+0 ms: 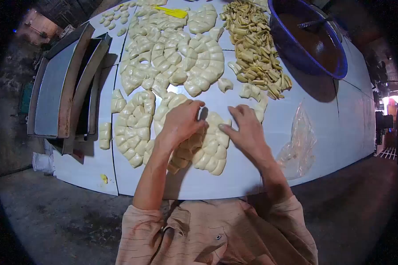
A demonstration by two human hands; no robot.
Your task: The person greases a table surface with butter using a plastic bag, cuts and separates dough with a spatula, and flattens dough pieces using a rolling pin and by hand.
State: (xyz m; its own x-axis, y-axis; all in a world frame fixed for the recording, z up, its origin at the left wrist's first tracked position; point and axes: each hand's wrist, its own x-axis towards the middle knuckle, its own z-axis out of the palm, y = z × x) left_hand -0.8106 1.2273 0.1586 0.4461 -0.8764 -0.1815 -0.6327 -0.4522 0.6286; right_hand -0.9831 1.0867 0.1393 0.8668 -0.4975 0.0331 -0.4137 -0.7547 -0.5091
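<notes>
My left hand (185, 120) is over the near dough pieces (211, 152), fingers bent to the right. A gap shows between its thumb and forefinger, and I see nothing held there. To its right, my right hand (248, 131) has thumb and forefinger apart, the thumb tip close against the edge of the dough. Whether it presses on it I cannot tell. Beyond my hands, pale, glossy dough pieces (203, 59) lie side by side in curved rows. A small torn dough lump (225, 85) sits apart from them.
Yellowish-brown cut strips (256, 48) are heaped at the back right, beside a purple basin (339, 73) of brown liquid. A clear plastic bag (300, 143) lies at right. Metal trays (53, 92) lean at left. A yellow scraper (176, 13) rests on the far dough.
</notes>
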